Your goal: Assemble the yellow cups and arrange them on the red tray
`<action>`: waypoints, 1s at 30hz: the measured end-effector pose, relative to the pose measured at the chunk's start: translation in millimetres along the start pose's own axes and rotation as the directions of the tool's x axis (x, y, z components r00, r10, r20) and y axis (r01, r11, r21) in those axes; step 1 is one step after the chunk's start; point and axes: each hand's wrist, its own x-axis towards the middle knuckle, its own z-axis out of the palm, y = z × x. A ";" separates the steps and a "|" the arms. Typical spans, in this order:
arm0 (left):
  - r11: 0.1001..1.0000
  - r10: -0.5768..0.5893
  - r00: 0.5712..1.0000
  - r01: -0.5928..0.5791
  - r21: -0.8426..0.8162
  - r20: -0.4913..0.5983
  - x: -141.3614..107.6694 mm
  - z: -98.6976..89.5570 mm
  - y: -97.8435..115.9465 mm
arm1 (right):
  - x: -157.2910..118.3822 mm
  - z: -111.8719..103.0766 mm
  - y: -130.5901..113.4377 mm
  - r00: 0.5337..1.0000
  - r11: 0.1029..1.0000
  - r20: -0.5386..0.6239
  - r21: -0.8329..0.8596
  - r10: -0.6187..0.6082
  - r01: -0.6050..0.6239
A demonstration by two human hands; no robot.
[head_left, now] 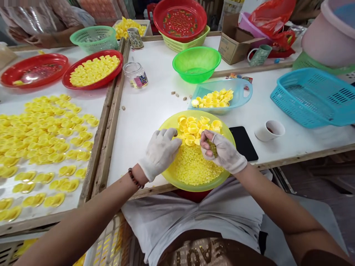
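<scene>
A yellow basin [194,187] overhangs the table's front edge, with small yellow pellets [199,166] in its near half and yellow cup-shaped pieces [192,128] at the back. My left hand [162,151], in a white glove, is over the basin's left side with its fingers curled; anything in them is hidden. Over the right side is my right hand [222,149], gloved with bare fingertips. Its bent fingers hold a clump of greenish-yellow pellets [213,147] against the palm.
Beyond the basin stand a blue scoop-like tray [241,90] of yellow cups and a green bowl [196,64]. Rightward are a phone [244,143], a paper cup [269,131] and a blue basket [313,98]. Yellow pieces [44,129] cover the left table. Another person's hands [39,38] are far left.
</scene>
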 end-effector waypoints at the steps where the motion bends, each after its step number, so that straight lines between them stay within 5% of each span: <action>1: 0.998 0.003 1.000 -0.003 -0.063 0.007 -8.0 -0.7 2.8 | 0.7 1.1 -1.7 1.000 1.000 -0.003 0.001 -0.007 0.007; 4: 0.975 -0.100 0.995 0.095 -0.200 -0.013 -19.4 -0.4 10.7 | 4.6 9.0 -7.7 0.999 0.999 -0.020 -0.008 -0.043 0.043; 7: 0.972 -0.202 0.979 0.195 -0.133 -0.035 -14.1 1.9 18.1 | 14.3 23.0 -13.1 0.992 0.993 -0.038 -0.011 -0.118 0.118; 11: 0.968 -0.248 0.967 0.250 -0.023 0.058 -1.8 6.3 23.4 | 40.8 47.2 -14.4 0.969 0.971 -0.057 -0.009 -0.240 0.240; 15: 0.950 -0.273 0.962 0.274 -0.151 0.033 -0.5 10.8 20.5 | 66.9 64.1 -6.6 0.938 0.940 -0.061 -0.031 -0.342 0.340; 20: 0.906 -0.295 0.955 0.272 -0.323 -0.023 -4.2 11.4 18.4 | 71.3 65.6 2.3 0.911 0.911 -0.035 -0.059 -0.411 0.409; 30: 0.845 -0.294 0.953 0.227 -0.484 -0.067 -10.1 6.4 22.2 | 47.2 54.9 -11.8 0.928 0.921 -0.041 -0.145 -0.371 0.361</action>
